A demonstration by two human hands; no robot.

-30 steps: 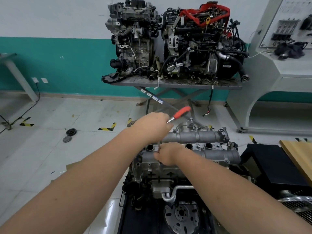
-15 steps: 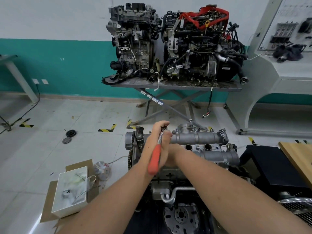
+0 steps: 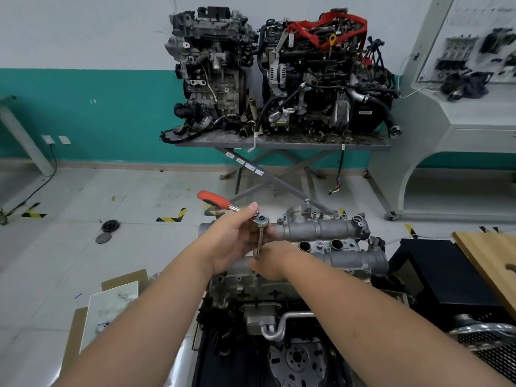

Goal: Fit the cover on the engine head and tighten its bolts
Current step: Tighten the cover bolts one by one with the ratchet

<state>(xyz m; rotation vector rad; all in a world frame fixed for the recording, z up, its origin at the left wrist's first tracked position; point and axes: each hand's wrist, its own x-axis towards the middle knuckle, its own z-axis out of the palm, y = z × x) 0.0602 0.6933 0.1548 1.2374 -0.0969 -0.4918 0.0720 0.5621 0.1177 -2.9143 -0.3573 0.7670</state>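
At frame centre, the left hand [image 3: 233, 241] grips the red-handled ratchet [image 3: 223, 204]; the right hand [image 3: 269, 261] pinches its extension [image 3: 260, 241] over the cover [image 3: 321, 229].

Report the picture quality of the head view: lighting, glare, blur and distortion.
Head view: even, soft indoor light with only faint shadows; a pale sheen on the floor tiles; wide-angle bending curves the white cabinet at the right edge and stretches both forearms; the ratchet and cover read fairly sharp, while the left hand and right hand look slightly soft.
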